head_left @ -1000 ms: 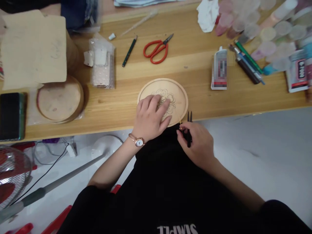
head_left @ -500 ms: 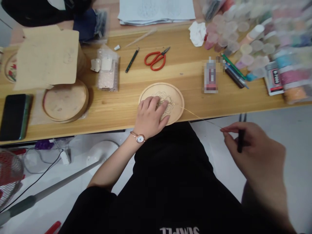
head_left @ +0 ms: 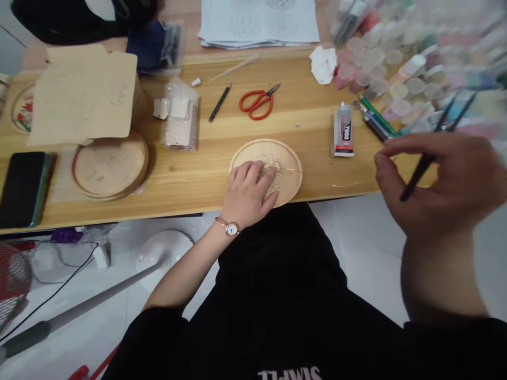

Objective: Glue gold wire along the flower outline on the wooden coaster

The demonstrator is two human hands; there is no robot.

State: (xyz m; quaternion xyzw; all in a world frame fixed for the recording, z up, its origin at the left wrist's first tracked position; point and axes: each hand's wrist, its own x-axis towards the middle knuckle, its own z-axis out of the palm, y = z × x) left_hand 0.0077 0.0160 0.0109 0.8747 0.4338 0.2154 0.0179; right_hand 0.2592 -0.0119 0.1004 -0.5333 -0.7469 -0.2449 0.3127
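Craft workspace, scissors (head_left: 270,94), glue tube (head_left: 346,132), small pots (head_left: 398,91)

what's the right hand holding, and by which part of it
The right hand holds the tweezers around the middle; whether it also pinches the gold strand is unclear.

Tube (head_left: 344,140), set in from the near edge of the surface (head_left: 190,179), marked "7000"; black shirt (head_left: 285,306), lettered "SIMPLE", upside down, partly cropped.

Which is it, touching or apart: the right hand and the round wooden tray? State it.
Apart. The head view shows a stretch of tabletop between the right hand and the round wooden tray.
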